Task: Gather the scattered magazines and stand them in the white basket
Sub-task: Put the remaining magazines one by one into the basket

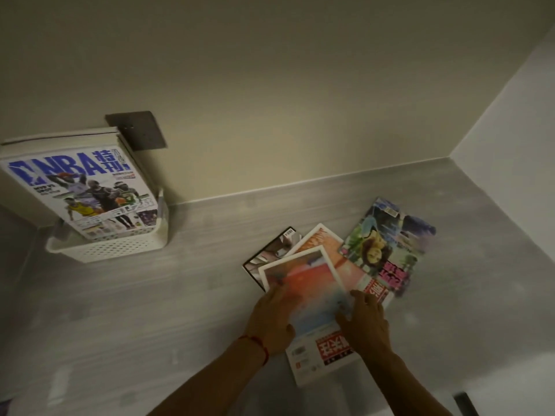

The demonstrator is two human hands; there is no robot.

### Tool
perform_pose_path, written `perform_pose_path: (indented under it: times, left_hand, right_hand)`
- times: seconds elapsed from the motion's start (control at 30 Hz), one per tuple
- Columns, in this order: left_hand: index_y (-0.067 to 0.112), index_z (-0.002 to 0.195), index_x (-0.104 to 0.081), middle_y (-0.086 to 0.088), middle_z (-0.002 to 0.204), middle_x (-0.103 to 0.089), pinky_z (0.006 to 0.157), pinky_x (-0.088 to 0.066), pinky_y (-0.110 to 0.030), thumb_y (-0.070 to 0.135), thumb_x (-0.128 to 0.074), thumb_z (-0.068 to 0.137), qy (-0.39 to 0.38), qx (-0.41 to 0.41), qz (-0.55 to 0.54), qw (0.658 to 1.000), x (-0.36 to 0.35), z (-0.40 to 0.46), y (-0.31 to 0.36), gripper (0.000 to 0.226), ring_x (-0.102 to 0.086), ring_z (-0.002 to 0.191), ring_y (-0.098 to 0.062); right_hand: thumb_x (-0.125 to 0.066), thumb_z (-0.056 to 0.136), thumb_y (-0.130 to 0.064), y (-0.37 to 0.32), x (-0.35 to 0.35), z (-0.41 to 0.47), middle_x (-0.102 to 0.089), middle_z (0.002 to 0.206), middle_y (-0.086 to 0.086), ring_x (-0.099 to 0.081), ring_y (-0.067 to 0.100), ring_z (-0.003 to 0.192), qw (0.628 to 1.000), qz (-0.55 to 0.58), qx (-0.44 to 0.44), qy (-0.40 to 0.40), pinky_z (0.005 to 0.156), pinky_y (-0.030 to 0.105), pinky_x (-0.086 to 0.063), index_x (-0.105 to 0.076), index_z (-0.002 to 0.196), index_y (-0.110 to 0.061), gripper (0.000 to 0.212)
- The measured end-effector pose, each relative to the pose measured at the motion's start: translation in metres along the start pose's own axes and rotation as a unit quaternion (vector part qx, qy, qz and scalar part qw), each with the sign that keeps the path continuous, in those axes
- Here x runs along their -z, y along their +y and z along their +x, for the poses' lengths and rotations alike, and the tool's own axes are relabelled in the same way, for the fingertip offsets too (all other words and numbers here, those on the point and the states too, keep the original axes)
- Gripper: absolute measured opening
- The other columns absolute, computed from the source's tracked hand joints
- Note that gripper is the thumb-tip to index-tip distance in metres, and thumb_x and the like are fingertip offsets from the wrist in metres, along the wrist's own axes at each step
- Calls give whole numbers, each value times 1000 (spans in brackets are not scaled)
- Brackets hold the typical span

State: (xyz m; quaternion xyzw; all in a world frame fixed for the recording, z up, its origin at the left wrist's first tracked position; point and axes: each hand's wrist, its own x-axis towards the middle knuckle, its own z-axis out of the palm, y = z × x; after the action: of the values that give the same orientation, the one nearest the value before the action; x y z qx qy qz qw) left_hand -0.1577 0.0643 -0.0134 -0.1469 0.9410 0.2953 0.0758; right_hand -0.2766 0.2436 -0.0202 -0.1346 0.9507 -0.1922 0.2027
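A pale grey, wood-grained desk (180, 280) runs back to a plain cream wall (285, 85) that meets a second wall in a corner at the right; the light is dim. At the far left a white perforated basket (120, 247) sits against the wall below a dark wall socket (141, 130), with a basketball magazine (87, 190) and others behind it standing inside, leaning. Right of centre, four magazines lie fanned and overlapping on the desk: a dark one (270, 250), an orange one (327, 244), a red-and-blue one (306, 283) on top, and a colourful one (387, 247) furthest right. The left hand (271, 319) grips the top magazine's left edge, fingers curled. The right hand (365, 322) presses on its right side, fingers spread.
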Motion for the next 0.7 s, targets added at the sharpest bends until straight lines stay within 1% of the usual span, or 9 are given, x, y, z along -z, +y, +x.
perform_pose_path:
  times: [0.1, 0.23, 0.3, 0.43, 0.5, 0.57, 0.6, 0.63, 0.7]
  left_hand:
    - [33, 131, -42, 1, 153, -21, 112, -42, -40, 18, -58, 80, -39, -4, 24, 999, -11, 2, 8, 56, -22, 145, -25]
    - [36, 137, -35, 3, 159, -4, 116, -38, -40, 20, -60, 81, -50, 21, 32, 998, -22, 3, 7, 64, -7, 149, -23]
    - [35, 136, -39, 4, 156, -13, 115, -38, -36, 19, -58, 83, -49, 26, 21, 998, -20, 6, 7, 59, -17, 146, -21]
    - [31, 133, -48, 7, 135, -46, 96, -50, -19, 8, -55, 86, 28, 81, -98, 992, -5, 6, 15, 53, -50, 119, -12]
    - [30, 124, -59, 15, 122, -59, 85, -47, -9, 12, -60, 88, 100, 97, -175, 975, 6, 5, 20, 41, -57, 108, -11]
    - [41, 123, -57, 21, 114, -60, 78, -48, -6, 17, -65, 88, 169, 104, -270, 942, 19, 3, 26, 43, -60, 102, -9]
    - [40, 128, -53, 12, 120, -59, 79, -52, -11, 19, -68, 87, 204, 120, -271, 933, 23, 2, 27, 48, -61, 106, -13]
    - [34, 134, -47, 0, 131, -52, 86, -54, -20, 24, -71, 85, 237, 150, -219, 934, 28, 1, 28, 56, -57, 117, -22]
    - [24, 148, -31, -14, 154, -30, 105, -45, -44, 41, -70, 84, 296, 176, -37, 938, 44, -4, 33, 77, -38, 138, -31]
  right_hand:
    - [-57, 90, -38, 3, 9, 12, -49, 112, 5, -59, 21, 95, 998, 42, -3, -51, 78, 41, -59, -49, 117, -16, 36]
    - [-58, 90, -25, 0, 5, 18, -56, 110, 5, -61, 19, 89, 993, 100, 0, -57, 75, 38, -60, -49, 106, -16, 21]
    - [-51, 95, -20, -2, 5, 17, -63, 106, 3, -61, 10, 78, 990, 116, 34, -67, 69, 29, -60, -49, 104, -21, 10]
    - [-43, 101, -31, -4, 14, 18, -64, 103, -4, -65, 9, 78, 987, 78, 120, -80, 63, 20, -54, -40, 123, -27, 22]
    - [-43, 101, -35, -6, 27, 20, -66, 105, -6, -63, 3, 74, 979, 72, 175, -79, 62, 15, -54, -43, 126, -31, 26]
    - [-43, 101, -37, -14, 45, 26, -68, 109, -7, -63, 0, 77, 964, 69, 242, -91, 62, 10, -53, -48, 126, -32, 26]
    - [-43, 101, -37, -20, 56, 30, -68, 113, -8, -62, 0, 83, 955, 63, 274, -91, 67, 10, -51, -52, 126, -32, 27]
    - [-45, 100, -38, -27, 69, 33, -67, 116, -9, -61, 0, 92, 947, 52, 305, -86, 76, 11, -50, -57, 125, -31, 28]
    - [-51, 97, -38, -48, 95, 39, -67, 119, -14, -58, -2, 99, 926, 16, 366, -90, 84, 16, -47, -64, 120, -33, 27]
